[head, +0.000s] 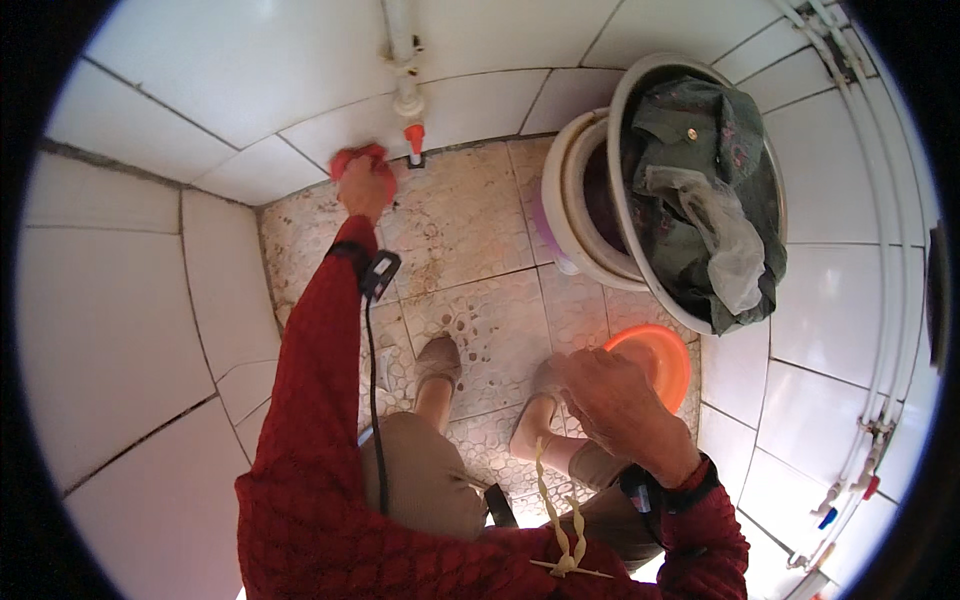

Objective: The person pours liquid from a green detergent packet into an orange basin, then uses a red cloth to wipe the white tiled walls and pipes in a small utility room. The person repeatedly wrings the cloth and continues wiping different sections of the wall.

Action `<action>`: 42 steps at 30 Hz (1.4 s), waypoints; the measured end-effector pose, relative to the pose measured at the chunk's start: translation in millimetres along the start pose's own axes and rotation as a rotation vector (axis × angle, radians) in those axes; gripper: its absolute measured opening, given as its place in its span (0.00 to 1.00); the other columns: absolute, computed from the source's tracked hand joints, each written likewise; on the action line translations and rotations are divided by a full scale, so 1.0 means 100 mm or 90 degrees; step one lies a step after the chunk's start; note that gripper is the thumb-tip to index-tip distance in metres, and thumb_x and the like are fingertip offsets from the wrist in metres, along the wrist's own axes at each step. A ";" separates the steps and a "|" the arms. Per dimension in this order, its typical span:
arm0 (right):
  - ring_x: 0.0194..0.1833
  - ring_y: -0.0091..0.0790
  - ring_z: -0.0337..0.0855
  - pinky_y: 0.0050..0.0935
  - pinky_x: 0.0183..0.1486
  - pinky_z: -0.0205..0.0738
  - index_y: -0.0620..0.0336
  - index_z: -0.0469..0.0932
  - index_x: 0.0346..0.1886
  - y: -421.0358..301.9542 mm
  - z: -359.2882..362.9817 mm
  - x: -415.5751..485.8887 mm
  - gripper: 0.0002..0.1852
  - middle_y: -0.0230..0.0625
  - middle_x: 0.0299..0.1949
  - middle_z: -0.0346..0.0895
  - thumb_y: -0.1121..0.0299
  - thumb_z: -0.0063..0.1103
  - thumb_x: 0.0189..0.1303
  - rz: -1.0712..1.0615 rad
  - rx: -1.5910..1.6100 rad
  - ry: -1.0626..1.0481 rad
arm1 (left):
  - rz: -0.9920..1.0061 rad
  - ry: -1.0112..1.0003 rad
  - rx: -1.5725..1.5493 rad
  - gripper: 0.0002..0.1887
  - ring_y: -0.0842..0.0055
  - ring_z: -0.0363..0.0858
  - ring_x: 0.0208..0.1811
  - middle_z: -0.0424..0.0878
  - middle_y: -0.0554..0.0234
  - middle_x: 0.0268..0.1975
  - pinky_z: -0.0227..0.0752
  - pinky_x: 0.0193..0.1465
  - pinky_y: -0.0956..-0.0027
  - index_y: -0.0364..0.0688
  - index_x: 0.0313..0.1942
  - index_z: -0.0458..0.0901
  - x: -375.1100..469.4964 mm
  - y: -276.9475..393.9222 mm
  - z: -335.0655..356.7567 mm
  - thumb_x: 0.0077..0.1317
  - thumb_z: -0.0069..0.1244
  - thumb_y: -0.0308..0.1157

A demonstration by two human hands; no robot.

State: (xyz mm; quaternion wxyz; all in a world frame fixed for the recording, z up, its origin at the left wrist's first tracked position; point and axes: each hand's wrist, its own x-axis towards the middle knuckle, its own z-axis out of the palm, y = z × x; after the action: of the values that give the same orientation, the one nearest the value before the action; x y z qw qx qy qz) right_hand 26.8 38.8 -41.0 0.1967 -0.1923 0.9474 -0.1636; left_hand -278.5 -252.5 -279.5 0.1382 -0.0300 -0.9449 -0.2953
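Observation:
My left hand (363, 193) reaches far forward and grips a red cloth (384, 180), pressed down where the tiled floor meets the back wall. Brown stains mark the floor tiles (442, 217) beside it. Just to the right of the cloth, a red-orange fitting (414, 135) sits below a white pipe (409, 101) at the floor. My right hand (622, 409) is curled into a loose fist in front of my right knee, with nothing visible in it. It overlaps part of an orange plastic basin (667, 367) on the floor behind it.
At the right, a large basin (619, 172) of dark green cloth (675, 240) and a sheer white cloth (731, 247) leans over a white bucket (559, 184). White pipes with valves (870, 480) run along the right wall. A black cable (373, 390) hangs from my left wrist.

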 end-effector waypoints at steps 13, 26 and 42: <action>0.44 0.47 0.80 0.42 0.44 0.75 0.62 0.71 0.51 0.02 -0.01 -0.01 0.21 0.41 0.39 0.75 0.76 0.62 0.52 -0.047 0.020 0.024 | -0.275 0.050 -1.035 0.13 0.78 0.82 0.43 0.84 0.63 0.46 0.76 0.44 0.72 0.34 0.52 0.79 -0.41 1.67 -0.35 0.69 0.49 0.22; 0.45 0.48 0.80 0.44 0.44 0.76 0.61 0.71 0.54 -0.01 0.01 0.03 0.22 0.42 0.41 0.77 0.76 0.62 0.54 -0.014 0.033 0.005 | -0.350 0.317 -0.709 0.25 0.60 0.62 0.60 0.60 0.42 0.61 0.58 0.66 0.57 0.28 0.55 0.60 0.49 2.19 0.40 0.66 0.52 0.33; 0.45 0.48 0.80 0.44 0.45 0.75 0.62 0.71 0.55 -0.07 -0.01 -0.01 0.23 0.41 0.41 0.76 0.76 0.62 0.54 -0.049 0.021 0.017 | 0.106 0.330 -0.323 0.31 0.43 0.60 0.63 0.57 0.27 0.62 0.50 0.69 0.47 0.26 0.64 0.58 0.52 2.53 -0.17 0.63 0.52 0.26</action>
State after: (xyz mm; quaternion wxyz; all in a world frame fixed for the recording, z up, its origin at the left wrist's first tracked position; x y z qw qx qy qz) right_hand 28.8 33.7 -37.3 0.1808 -0.2229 0.9391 -0.1892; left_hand -289.0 -55.1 -113.1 0.3848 -0.0640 -0.7694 -0.5058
